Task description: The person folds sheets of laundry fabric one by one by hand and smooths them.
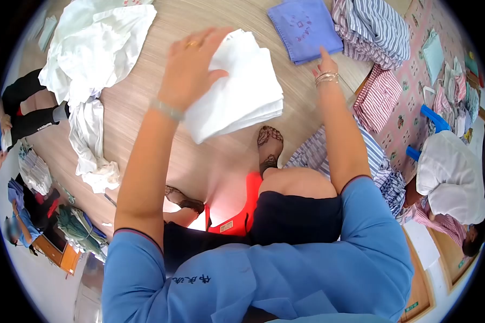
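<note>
A folded stack of white cloth [242, 89] lies on the table in front of me. My left hand [194, 67], a ring on one finger, is over its left edge with the thumb spread away from the other fingers. It is slightly blurred, and whether it presses on the cloth I cannot tell. To the right, my right hand [326, 65] points forward with its index finger stretched out. That fingertip is at the lower edge of a folded violet-blue cloth [307, 29] with a small embroidered pattern; contact is unclear. Neither hand grips anything.
Striped folded fabric [374, 29] is piled at the upper right, with red-striped pieces [377, 97] below. Loose white cloth [99, 43] spreads across the table's left side. Co-workers sit at both sides, one in a white top [450, 172]. A red stool [245, 210] shows between my legs.
</note>
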`<action>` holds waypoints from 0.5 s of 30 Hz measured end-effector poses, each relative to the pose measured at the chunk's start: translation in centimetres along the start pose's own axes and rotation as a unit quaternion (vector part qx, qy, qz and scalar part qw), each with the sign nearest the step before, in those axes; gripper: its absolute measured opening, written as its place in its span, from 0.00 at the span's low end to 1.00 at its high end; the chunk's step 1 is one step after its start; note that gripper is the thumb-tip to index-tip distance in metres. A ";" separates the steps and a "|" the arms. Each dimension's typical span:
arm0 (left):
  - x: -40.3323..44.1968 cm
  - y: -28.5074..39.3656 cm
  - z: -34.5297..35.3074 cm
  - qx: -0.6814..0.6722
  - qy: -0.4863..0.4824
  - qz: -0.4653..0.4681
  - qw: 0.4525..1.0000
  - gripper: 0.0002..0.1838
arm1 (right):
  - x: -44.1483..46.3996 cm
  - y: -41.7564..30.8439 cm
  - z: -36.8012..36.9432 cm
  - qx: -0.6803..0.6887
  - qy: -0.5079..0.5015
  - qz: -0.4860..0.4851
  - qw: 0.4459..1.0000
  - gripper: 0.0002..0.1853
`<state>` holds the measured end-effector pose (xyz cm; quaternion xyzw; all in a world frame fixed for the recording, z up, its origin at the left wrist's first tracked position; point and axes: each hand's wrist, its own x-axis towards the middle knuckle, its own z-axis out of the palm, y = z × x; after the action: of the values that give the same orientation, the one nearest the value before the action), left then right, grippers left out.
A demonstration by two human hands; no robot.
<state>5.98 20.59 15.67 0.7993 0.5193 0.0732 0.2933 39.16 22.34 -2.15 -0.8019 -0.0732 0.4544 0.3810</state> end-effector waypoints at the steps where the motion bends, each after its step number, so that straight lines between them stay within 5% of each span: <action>1: -1.3 1.1 -0.1 0.152 0.165 0.049 0.973 0.36 | 0.0 -0.7 -0.5 0.153 0.052 0.142 0.977 0.28; 2: -3.1 2.3 0.3 0.152 0.163 0.051 0.973 0.36 | 0.9 -0.5 -0.6 0.153 0.054 0.144 0.976 0.28; 4: -6.0 3.8 3.0 0.167 0.037 0.085 0.982 0.36 | 3.7 -0.5 0.9 0.217 -0.100 0.129 0.962 0.27; 8: -7.9 2.8 6.7 0.158 -0.035 0.077 0.984 0.36 | 2.9 -3.7 3.2 0.174 -0.070 0.126 0.974 0.26; 11: -7.3 3.5 5.6 0.139 -0.006 0.081 0.987 0.33 | -0.9 -8.0 2.4 0.305 -0.272 -0.092 0.908 0.24; 15: -9.2 3.6 2.5 0.141 -0.004 0.058 0.988 0.29 | -11.4 -15.6 0.2 0.006 -0.324 -0.323 0.889 0.21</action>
<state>5.69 10.55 17.33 0.8620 0.4756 0.0130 0.1748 36.01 28.06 16.05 -0.5393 -0.4449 0.5413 0.4671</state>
